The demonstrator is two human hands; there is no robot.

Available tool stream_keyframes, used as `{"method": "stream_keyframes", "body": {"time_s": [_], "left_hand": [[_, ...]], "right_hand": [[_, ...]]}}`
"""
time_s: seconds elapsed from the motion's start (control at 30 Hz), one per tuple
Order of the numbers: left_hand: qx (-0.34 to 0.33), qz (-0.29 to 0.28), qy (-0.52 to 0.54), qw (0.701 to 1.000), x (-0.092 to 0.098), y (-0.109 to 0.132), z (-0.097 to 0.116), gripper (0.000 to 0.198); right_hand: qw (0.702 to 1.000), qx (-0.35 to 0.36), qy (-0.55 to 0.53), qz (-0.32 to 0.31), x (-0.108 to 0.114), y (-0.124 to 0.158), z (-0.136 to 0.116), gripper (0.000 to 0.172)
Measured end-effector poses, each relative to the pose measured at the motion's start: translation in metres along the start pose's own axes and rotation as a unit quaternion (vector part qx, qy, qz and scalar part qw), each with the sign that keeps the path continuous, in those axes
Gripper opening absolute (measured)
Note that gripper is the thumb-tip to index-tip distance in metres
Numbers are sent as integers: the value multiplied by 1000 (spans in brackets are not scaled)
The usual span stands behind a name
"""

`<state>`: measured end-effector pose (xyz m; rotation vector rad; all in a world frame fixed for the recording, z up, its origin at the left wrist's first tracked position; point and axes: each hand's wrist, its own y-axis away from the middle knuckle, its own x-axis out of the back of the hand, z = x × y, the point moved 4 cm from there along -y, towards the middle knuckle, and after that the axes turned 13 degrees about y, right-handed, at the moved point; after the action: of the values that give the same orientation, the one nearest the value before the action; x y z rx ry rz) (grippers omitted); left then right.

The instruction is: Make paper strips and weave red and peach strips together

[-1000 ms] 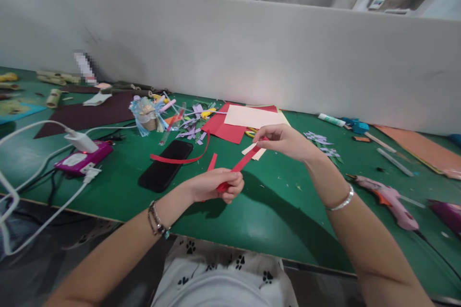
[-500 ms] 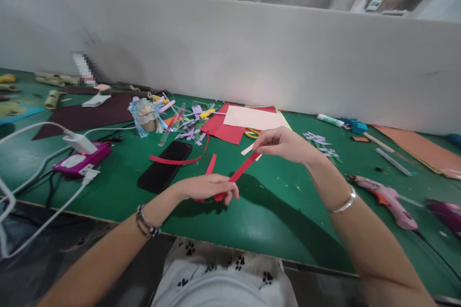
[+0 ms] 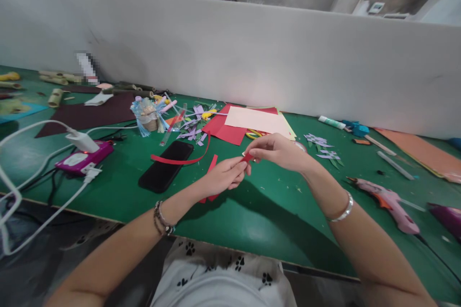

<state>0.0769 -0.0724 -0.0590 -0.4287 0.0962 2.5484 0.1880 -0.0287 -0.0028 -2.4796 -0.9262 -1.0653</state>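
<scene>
A red paper strip (image 3: 248, 157) is pinched between both hands above the middle of the green table. My left hand (image 3: 228, 174) is closed on the strip, with its lower part hidden under the palm. Thumb and fingertips of my right hand (image 3: 279, 151) grip the strip's upper end, close to the left fingertips. Beneath my left hand lie more red strips (image 3: 213, 163), partly covered. Another red strip (image 3: 180, 160) curls across a black phone (image 3: 166, 167) to the left.
Red paper (image 3: 226, 129) and a pale sheet (image 3: 257, 121) lie behind the hands, near yellow-handled scissors (image 3: 254, 133). A pink glue gun (image 3: 387, 199) is at right, a purple power strip (image 3: 86, 157) with cables at left. A white partition (image 3: 230, 53) stands behind.
My left hand has moved up and right along the strip to my right hand. Only a short bit of the strip now shows between them.
</scene>
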Motion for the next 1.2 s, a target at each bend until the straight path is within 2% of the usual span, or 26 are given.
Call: {"method": "stream_keyframes", "body": {"time_s": [0.17,0.33,0.47,0.57,0.63,0.7,0.8,0.9,0.97,1.03,1.07,1.2], "left_hand": [[0,0,-1,1000,1,-1,-1,23],[37,4,30,999,3,3,-5,25],[64,-3,64,996,8,9,-12,26],[75,-9,45,996,13,13,-15,25],[74,-3,-5,997,18,16,-15,26],[54,15,-103,993,24,19,-12,28],[14,26,-282,959,28,24,-2,29],[3,5,-391,920,21,27,8,29],[-6,-3,-425,905,14,28,15,30],[-21,-1,-438,899,9,29,23,29],[-30,10,-436,899,7,30,28,29],[-71,105,-356,926,13,37,39,22]], "right_hand": [[998,-6,66,19,-1,-1,1,22],[983,15,168,68,5,-1,-1,22],[983,-6,175,58,10,1,1,23],[983,-22,170,66,18,4,3,24],[981,-28,179,69,23,7,5,26],[975,-22,211,71,25,10,7,26],[945,33,312,92,20,15,3,22],[908,115,390,103,3,19,-12,29],[910,161,380,45,-12,18,-20,25],[922,171,347,-15,-22,18,-25,20],[930,165,328,-25,-24,18,-25,22],[964,113,238,34,-13,24,-22,23]]}}
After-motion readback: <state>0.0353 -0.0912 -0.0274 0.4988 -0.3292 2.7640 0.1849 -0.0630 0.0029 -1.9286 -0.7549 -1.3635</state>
